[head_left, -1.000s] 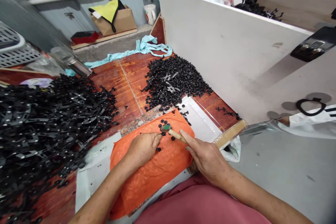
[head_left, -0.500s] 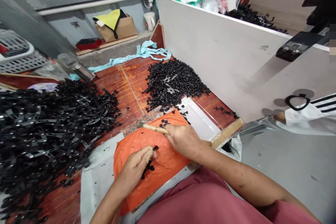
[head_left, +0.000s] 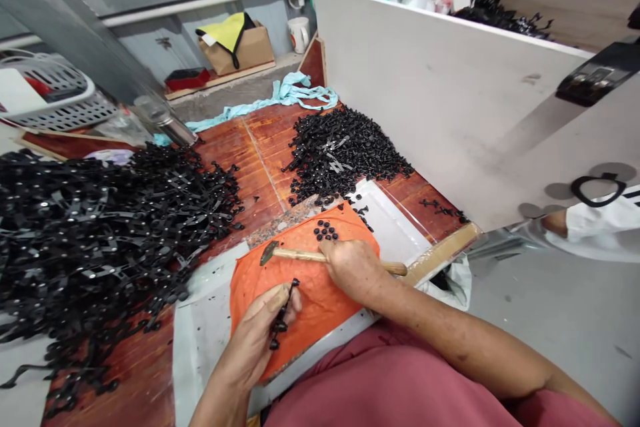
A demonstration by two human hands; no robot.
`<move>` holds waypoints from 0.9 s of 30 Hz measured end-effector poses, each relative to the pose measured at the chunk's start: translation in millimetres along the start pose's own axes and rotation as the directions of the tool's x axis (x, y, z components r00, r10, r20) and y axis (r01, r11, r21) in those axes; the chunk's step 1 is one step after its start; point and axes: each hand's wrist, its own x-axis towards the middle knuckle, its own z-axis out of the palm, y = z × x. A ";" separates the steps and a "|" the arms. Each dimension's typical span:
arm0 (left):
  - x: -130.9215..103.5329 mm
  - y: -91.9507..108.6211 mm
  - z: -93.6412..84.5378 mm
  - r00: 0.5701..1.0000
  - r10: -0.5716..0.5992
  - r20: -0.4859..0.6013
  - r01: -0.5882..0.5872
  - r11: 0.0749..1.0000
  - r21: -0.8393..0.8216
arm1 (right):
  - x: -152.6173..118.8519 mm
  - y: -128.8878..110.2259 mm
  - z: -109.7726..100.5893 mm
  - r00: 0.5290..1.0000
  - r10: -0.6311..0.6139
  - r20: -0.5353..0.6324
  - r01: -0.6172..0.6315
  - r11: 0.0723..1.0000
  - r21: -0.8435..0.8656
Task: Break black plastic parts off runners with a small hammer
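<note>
My right hand (head_left: 354,269) is closed around the wooden handle of a hammer (head_left: 303,255). The metal head points left, over an orange cloth (head_left: 320,293). Between the thumb and fingers of my left hand (head_left: 257,330) is a slim black part (head_left: 285,317) with knobbed ends, held above the cloth. Several small round black caps (head_left: 326,230) lie on the cloth just beyond my right hand. The cloth covers most of a stone slab (head_left: 280,221), whose speckled far edge shows.
A large heap of black linked parts (head_left: 115,233) spreads over the red-brown tabletop (head_left: 235,147) at left. Another pile of small black pieces (head_left: 345,150) lies beyond the cloth. A pale board (head_left: 430,100) walls off the right side. Another person's sleeve (head_left: 603,223) shows behind it.
The hammer has swung in my right hand, its head now clearer and lower. My left hand has turned, showing more of the black part. The view has shifted slightly left.
</note>
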 end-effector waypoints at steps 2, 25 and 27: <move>6.1 5.1 -1.0 0.996 0.071 -0.054 -0.056 0.971 0.232 | -8.5 5.5 -6.9 0.999 0.037 -0.010 -0.037 0.999 0.018; 51.9 22.4 30.0 0.986 0.163 -0.043 -0.014 0.331 0.944 | -88.1 96.5 2.9 0.948 0.316 -0.032 -0.236 0.768 0.595; 52.2 23.1 32.1 0.988 0.144 -0.060 0.019 0.269 0.963 | -88.6 96.4 2.8 0.947 0.321 -0.026 -0.242 0.762 0.600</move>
